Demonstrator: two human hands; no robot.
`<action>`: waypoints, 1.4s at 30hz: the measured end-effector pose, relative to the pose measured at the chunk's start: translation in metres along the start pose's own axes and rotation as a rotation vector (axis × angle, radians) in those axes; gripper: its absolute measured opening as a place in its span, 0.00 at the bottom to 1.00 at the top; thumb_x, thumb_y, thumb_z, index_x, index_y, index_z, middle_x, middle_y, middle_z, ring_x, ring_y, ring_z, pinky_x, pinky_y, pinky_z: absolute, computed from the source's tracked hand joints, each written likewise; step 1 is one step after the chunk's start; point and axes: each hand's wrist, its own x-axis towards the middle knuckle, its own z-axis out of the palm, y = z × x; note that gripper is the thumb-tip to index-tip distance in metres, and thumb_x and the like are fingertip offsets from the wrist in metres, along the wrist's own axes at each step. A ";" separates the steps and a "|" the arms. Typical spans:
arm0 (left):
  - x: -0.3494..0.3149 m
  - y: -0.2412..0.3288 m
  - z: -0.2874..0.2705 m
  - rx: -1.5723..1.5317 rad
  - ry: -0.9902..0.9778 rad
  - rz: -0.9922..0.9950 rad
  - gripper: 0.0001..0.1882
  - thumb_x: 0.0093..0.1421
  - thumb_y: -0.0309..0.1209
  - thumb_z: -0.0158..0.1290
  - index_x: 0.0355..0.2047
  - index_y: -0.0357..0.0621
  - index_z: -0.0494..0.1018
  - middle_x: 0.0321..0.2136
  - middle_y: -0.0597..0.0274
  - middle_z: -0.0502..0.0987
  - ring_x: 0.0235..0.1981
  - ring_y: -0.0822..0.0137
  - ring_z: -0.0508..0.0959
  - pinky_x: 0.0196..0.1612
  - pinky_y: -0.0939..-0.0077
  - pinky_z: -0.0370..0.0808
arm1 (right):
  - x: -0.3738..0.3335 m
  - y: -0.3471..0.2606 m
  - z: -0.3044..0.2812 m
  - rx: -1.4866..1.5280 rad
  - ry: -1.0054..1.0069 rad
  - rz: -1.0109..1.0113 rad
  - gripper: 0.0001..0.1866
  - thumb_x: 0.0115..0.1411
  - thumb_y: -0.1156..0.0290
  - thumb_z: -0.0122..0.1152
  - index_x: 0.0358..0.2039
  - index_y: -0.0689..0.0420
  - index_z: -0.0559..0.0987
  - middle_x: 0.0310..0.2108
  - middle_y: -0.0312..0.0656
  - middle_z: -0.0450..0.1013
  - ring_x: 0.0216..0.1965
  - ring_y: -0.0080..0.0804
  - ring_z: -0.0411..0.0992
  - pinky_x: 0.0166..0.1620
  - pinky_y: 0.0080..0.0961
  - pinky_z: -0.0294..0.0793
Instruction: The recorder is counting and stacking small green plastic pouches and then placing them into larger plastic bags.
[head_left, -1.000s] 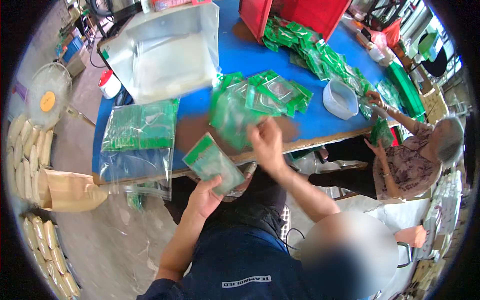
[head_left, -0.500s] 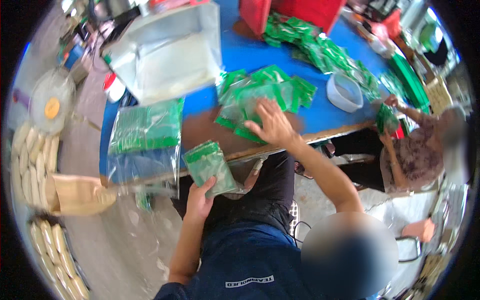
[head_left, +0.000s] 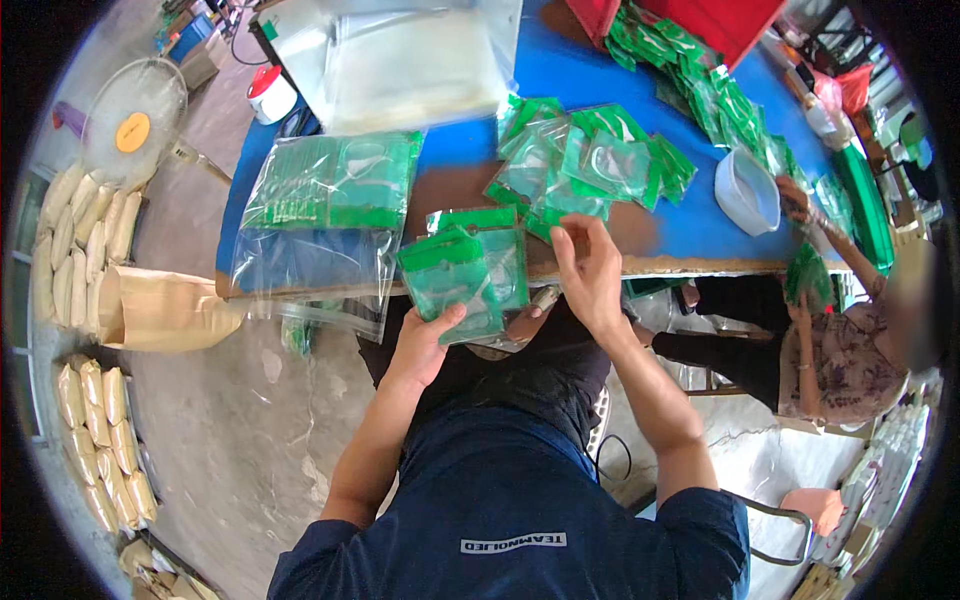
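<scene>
My left hand [head_left: 428, 345] grips a small stack of green-and-clear flat plastic packets [head_left: 450, 280] at its lower edge, over my lap at the table's front edge. One more packet [head_left: 510, 255] sticks out at an angle behind that stack, on its right side. My right hand [head_left: 595, 280] hovers just right of it, fingers loosely bent, thumb apart, with nothing visible between them. Beyond my right hand lies a loose pile of the same packets [head_left: 610, 165] on the blue table [head_left: 460, 150]. To the left, a large clear bag [head_left: 320, 255] contains neatly lined-up green packets [head_left: 330, 185].
A metal tray [head_left: 400, 70] stands at the back left beside a red-lidded white container [head_left: 270, 95]. A red bin [head_left: 725, 30] spills more packets [head_left: 700, 85] at the back right. Near a white plastic bowl [head_left: 745, 190], another person [head_left: 845, 360] handles green packets.
My right hand has drawn back from the pile toward the stack. An extra packet now shows behind the stack in my left hand. The view has shifted.
</scene>
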 end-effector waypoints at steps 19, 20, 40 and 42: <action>0.003 -0.013 0.011 -0.086 -0.056 -0.029 0.24 0.67 0.42 0.57 0.57 0.41 0.70 0.53 0.62 0.77 0.51 0.65 0.78 0.55 0.64 0.75 | -0.033 -0.018 0.008 -0.102 0.103 -0.343 0.17 0.57 0.82 0.61 0.48 0.60 0.78 0.47 0.48 0.77 0.49 0.45 0.76 0.52 0.36 0.74; 0.004 -0.013 0.009 -0.179 -0.095 -0.055 0.27 0.68 0.47 0.55 0.59 0.41 0.69 0.53 0.62 0.77 0.52 0.65 0.78 0.55 0.64 0.75 | -0.032 -0.016 0.008 -0.214 -0.012 -0.543 0.21 0.53 0.83 0.63 0.49 0.59 0.79 0.49 0.49 0.76 0.52 0.49 0.74 0.54 0.40 0.74; 0.000 0.002 0.001 -0.081 -0.072 -0.083 0.27 0.60 0.21 0.59 0.59 0.36 0.67 0.54 0.55 0.75 0.56 0.58 0.76 0.60 0.58 0.74 | 0.005 -0.004 -0.005 -0.066 -0.957 -0.194 0.21 0.68 0.55 0.54 0.45 0.63 0.77 0.52 0.58 0.73 0.55 0.56 0.70 0.60 0.46 0.67; -0.005 0.008 0.003 0.017 -0.031 -0.102 0.28 0.60 0.23 0.60 0.60 0.35 0.66 0.54 0.55 0.76 0.56 0.59 0.76 0.60 0.58 0.74 | 0.028 -0.006 -0.015 -0.063 -0.437 0.002 0.24 0.68 0.52 0.55 0.48 0.62 0.78 0.47 0.61 0.75 0.54 0.60 0.71 0.59 0.46 0.69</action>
